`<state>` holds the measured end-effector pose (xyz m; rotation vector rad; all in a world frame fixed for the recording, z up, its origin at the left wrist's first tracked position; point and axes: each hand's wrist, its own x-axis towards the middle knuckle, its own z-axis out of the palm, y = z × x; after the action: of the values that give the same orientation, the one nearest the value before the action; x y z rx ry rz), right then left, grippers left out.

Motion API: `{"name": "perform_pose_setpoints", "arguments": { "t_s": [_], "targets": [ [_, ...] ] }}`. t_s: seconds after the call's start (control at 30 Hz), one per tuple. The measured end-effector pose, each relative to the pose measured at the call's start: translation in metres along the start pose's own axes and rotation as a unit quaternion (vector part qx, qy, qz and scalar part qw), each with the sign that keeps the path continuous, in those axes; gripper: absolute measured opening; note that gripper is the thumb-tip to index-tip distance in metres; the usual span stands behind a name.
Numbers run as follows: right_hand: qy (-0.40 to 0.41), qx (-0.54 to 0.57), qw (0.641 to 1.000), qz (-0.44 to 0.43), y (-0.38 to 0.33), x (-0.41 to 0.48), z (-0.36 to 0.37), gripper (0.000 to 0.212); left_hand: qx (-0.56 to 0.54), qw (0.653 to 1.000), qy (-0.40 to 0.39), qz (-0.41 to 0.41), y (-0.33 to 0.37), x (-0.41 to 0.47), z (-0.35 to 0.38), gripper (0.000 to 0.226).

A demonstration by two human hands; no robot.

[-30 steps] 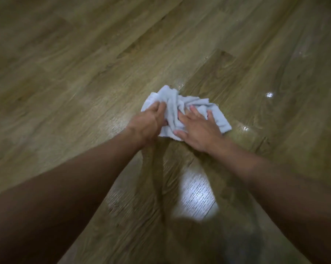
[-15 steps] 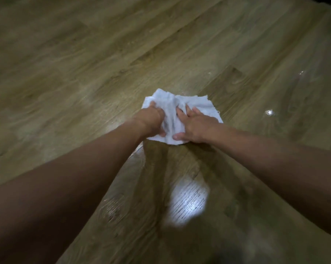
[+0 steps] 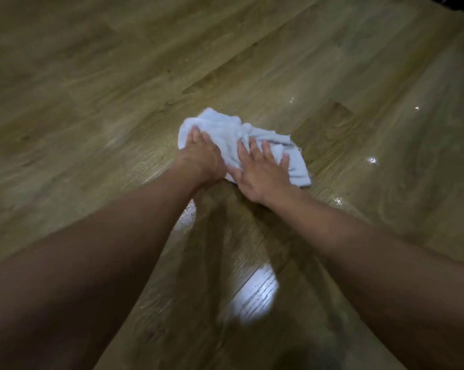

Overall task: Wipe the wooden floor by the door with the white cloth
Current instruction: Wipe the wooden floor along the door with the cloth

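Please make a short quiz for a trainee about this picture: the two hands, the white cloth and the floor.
1. True or false: only the right hand touches the white cloth.
2. How do the right hand's fingers lie? A) spread flat on the cloth; B) curled into a fist; C) lifted in the air.
3. Fill in: the cloth lies bunched on the wooden ____.
Key: 1 false, the left hand presses it too; 2 A; 3 floor.

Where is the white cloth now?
Head view, above centre: the white cloth lies bunched on the wooden floor, under the left hand and right hand.
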<state>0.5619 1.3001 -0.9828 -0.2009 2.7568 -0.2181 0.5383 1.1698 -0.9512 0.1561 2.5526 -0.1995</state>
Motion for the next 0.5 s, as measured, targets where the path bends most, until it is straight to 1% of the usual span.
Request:
{"name": "perform_pose_setpoints", "arguments": {
  "t_s": [0.03, 0.1, 0.17, 0.2, 0.27, 0.33, 0.37, 0.43, 0.5],
  "targets": [
    [-0.003, 0.011, 1.0, 0.014, -0.006, 0.009, -0.001, 0.063, -0.013, 1.0, -0.001, -0.017, -0.007, 0.011, -0.005, 0.066],
    [0.007, 0.006, 1.0, 0.013, -0.018, 0.014, 0.002, 0.061, -0.016, 1.0, 0.011, -0.006, -0.015, 0.024, -0.007, 0.067],
    [0.032, -0.02, 0.999, -0.03, -0.024, 0.002, 0.009, 0.059, -0.011, 0.999, 0.034, 0.008, -0.016, 0.018, 0.004, 0.073],
    [0.034, -0.023, 0.998, -0.053, -0.024, -0.002, 0.011, 0.057, 0.007, 0.998, 0.065, 0.023, -0.017, 0.015, 0.015, 0.075],
    [0.007, -0.006, 0.996, -0.091, -0.018, -0.001, 0.005, 0.054, 0.013, 0.993, 0.105, 0.055, -0.021, 0.01, 0.036, 0.075],
    [-0.009, -0.007, 0.993, -0.115, -0.013, 0.012, -0.006, 0.054, -0.021, 0.989, 0.129, 0.071, -0.03, 0.018, 0.043, 0.07],
    [-0.014, -0.008, 0.993, -0.119, -0.015, 0.022, -0.011, 0.055, -0.055, 0.988, 0.139, 0.05, -0.036, 0.021, 0.038, 0.067],
    [-0.032, -0.003, 0.994, -0.102, -0.024, 0.046, -0.019, 0.06, -0.143, 0.975, 0.171, -0.017, -0.044, 0.032, 0.022, 0.063],
    [-0.04, 0.007, 0.997, -0.07, -0.039, 0.065, -0.023, 0.065, -0.185, 0.963, 0.19, -0.05, -0.05, 0.043, 0.008, 0.062]
  ]
}}
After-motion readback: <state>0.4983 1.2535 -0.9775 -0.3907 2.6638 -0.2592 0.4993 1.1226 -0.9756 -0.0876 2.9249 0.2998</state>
